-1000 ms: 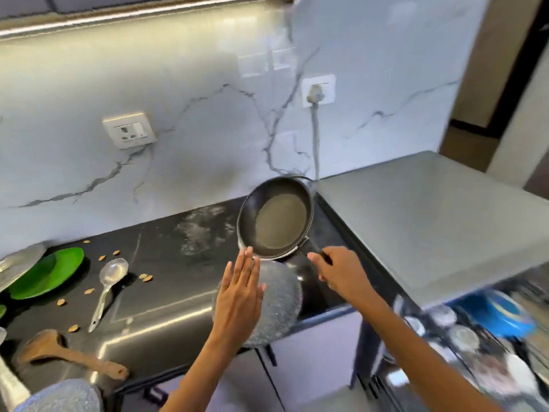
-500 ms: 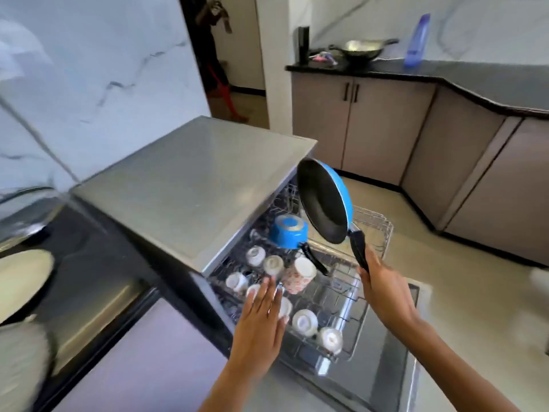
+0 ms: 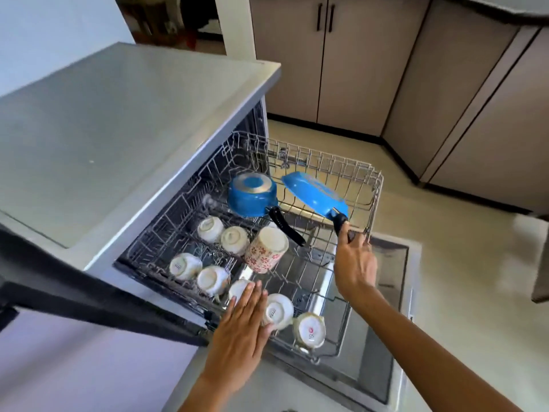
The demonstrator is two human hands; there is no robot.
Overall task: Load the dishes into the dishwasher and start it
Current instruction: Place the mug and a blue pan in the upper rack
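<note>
My right hand (image 3: 355, 264) grips the black handle of a blue frying pan (image 3: 315, 193), held face down over the back right of the pulled-out wire rack (image 3: 375, 185) of the dishwasher (image 3: 118, 129). A blue saucepan (image 3: 252, 194) lies upturned in the rack beside it. In front of it sit several upturned white cups (image 3: 211, 228) and a floral mug (image 3: 267, 249). My left hand (image 3: 240, 331) hovers flat with fingers extended over the rack's front left corner, holding nothing.
The dishwasher door (image 3: 395, 292) lies open flat below the rack. Beige cabinets (image 3: 356, 60) line the far wall and the right side. Pale floor (image 3: 463, 263) spreads to the right. A dark countertop edge (image 3: 89, 301) crosses at the left.
My view swung from the counter down to the dishwasher. My right hand carried the frying pan from upright in the air down over the rack, tipped face down. My left hand stayed near the rack's front.
</note>
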